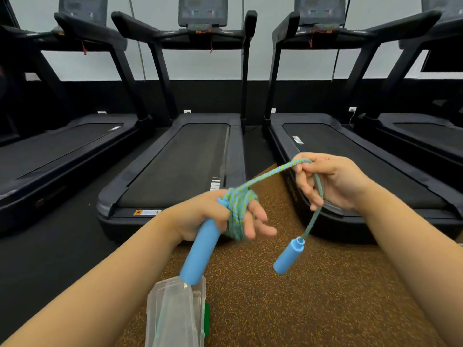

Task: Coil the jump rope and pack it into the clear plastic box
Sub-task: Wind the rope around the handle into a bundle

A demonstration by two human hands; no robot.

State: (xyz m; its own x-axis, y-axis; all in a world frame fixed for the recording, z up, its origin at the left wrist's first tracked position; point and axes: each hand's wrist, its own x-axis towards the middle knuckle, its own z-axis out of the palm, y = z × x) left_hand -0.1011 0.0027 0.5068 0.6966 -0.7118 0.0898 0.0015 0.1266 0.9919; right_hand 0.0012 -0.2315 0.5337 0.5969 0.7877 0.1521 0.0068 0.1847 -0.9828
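The jump rope is a blue-green braided cord with two light blue handles. Most of it is wound in a coil around the fingers of my left hand, which also grips one blue handle pointing down. My right hand pinches the free stretch of cord up and to the right. From it the second blue handle dangles on a short length. The clear plastic box lies on the floor below my left hand, with its lid open.
Several black treadmills stand side by side ahead, their rear ends close to my hands. The floor under me is speckled brown rubber, with black flooring to the left.
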